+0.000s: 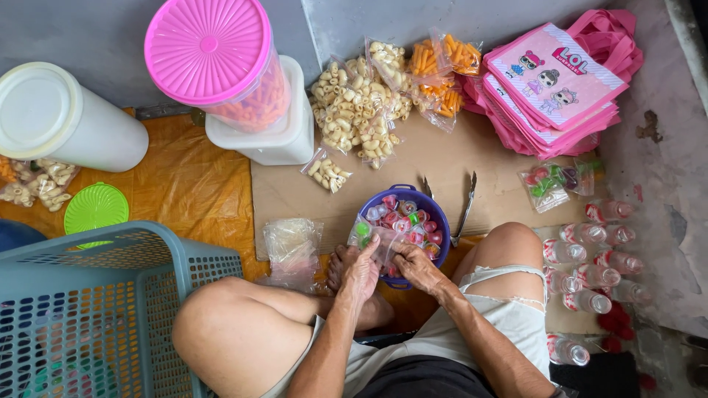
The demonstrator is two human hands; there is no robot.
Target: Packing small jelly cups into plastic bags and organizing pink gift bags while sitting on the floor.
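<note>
Nearest to us, our left hand (360, 269) and right hand (414, 267) meet over our crossed legs, fingers closed together on a small clear plastic bag (372, 239) of coloured jelly cups. The bag sits at the near rim of the purple bowl (404, 193), which holds more jelly cups and rests at the near edge of the cardboard sheet (442, 166). Metal tongs (466, 208) lie just beside the bowl, a stack of empty clear bags (292, 247) on its other side. A blue laundry basket (96, 309) stands beside our knee. Further off, bagged puffed snacks (358, 110) crowd the cardboard's far edge, with pink tote bags (553, 88) at its far corner and a pink-lidded jar (214, 59) nearby.
</note>
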